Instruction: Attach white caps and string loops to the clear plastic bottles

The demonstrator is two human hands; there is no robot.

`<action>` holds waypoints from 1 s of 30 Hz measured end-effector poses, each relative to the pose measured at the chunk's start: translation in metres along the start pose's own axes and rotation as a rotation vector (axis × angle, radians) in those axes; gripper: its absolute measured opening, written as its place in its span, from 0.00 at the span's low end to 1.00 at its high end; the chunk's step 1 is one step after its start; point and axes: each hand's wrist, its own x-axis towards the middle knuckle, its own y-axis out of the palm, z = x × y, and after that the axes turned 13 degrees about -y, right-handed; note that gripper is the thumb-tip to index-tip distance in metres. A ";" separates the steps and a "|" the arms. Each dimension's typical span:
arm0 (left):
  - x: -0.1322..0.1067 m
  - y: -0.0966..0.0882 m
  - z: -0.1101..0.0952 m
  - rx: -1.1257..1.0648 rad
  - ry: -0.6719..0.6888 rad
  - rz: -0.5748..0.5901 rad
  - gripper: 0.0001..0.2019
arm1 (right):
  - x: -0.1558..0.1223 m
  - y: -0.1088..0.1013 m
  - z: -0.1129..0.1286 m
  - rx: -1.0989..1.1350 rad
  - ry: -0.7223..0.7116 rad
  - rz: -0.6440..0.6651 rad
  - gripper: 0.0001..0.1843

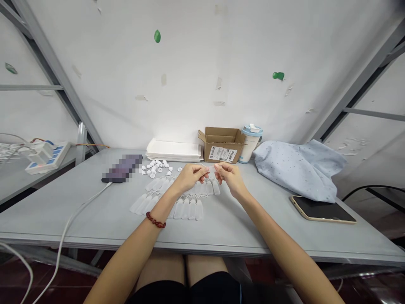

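My left hand (pixel 190 176) and my right hand (pixel 229 178) are raised just above the grey table (pixel 221 228), fingertips pinching a small translucent plastic piece (pixel 210 170) between them. Its exact shape is hard to make out. Under and in front of my hands lie rows of frosted translucent plastic vials (pixel 185 209), joined by thin white cords. To the left of my left hand sits a loose heap of small white plastic caps (pixel 155 169). A red beaded bracelet (pixel 155 220) circles my left wrist.
At the table's back stand a white paper stack (pixel 174 150), a cardboard box (pixel 223 145) and a blue-lidded cup (pixel 250 143). A pale blue cloth (pixel 300 170), a phone (pixel 322 209), a pixelated object (pixel 122 168) and its white cable (pixel 79 211) lie nearby.
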 end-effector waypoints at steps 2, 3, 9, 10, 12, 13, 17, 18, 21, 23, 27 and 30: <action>-0.002 0.001 -0.002 0.058 0.032 -0.019 0.16 | 0.000 0.000 0.001 0.035 0.053 -0.016 0.20; -0.002 0.001 -0.002 0.086 0.050 -0.031 0.15 | 0.000 -0.001 0.001 0.052 0.080 -0.022 0.21; -0.003 0.004 0.000 0.182 0.135 -0.140 0.13 | 0.000 0.000 0.004 0.137 0.176 -0.044 0.25; -0.003 0.005 0.000 0.172 0.137 -0.147 0.13 | 0.000 0.000 0.004 0.149 0.179 -0.050 0.25; -0.003 0.006 -0.002 0.135 0.119 -0.127 0.13 | 0.000 0.000 0.004 0.172 0.178 -0.058 0.25; -0.003 0.006 -0.002 0.109 0.099 -0.102 0.14 | 0.000 -0.001 0.004 0.181 0.174 -0.055 0.25; -0.001 0.006 -0.002 -0.020 -0.004 -0.018 0.20 | 0.001 -0.003 0.005 0.130 0.118 -0.022 0.21; 0.000 0.006 -0.001 -0.049 -0.029 -0.011 0.22 | 0.002 -0.003 0.006 0.097 0.092 -0.009 0.20; 0.001 0.004 0.000 -0.116 -0.095 -0.006 0.23 | 0.002 -0.002 0.006 -0.005 0.007 0.041 0.20; 0.001 0.003 -0.001 -0.155 -0.129 -0.008 0.22 | 0.001 0.000 0.006 -0.083 -0.059 0.051 0.19; 0.001 0.000 -0.002 -0.206 -0.156 0.013 0.22 | -0.002 0.003 0.004 -0.164 -0.137 0.020 0.17; 0.001 -0.001 -0.001 -0.210 -0.129 0.044 0.20 | -0.004 0.004 0.003 -0.158 -0.126 -0.001 0.16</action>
